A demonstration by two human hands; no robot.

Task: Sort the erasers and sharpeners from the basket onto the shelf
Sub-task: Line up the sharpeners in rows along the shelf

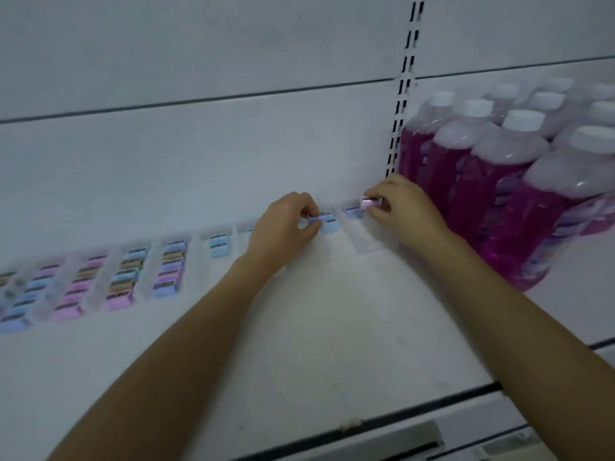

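Nearest to us, the front of the white shelf is bare board, and both forearms cross it toward the back. No basket is in view, so we cannot tell how much stock is left to bring. Landmark for places: the pack of pink bottles at the shelf's right end. Far left of the bottles, the sharpener rows sit in clear divider lanes, several lanes packed front to back in pink, blue, lilac and tan; we judge those done. Closer to the bottles the lanes thin out. One lane holds only a blue pair, and the next is mostly hidden behind the left hand. The left fingers are narrow, pinching a lilac sharpener right at a blue sharpener already lying in its lane, a couple of lanes left of the bottles. The right hand is just beside the bottles; whether it touches the wrap, we can't tell. Its fingers pinch a pink sharpener above the last lane, where one lilac-blue piece lies at the back. Both held items are not yet set down. Our judgement: far lanes full, lanes nearest the bottles only started, with clear lane floor showing in front of the few pieces there. We make out no erasers anywhere, but it's too blurred to be sure. Farthest back, the white back panel and a slotted upright rise just left of the bottles.
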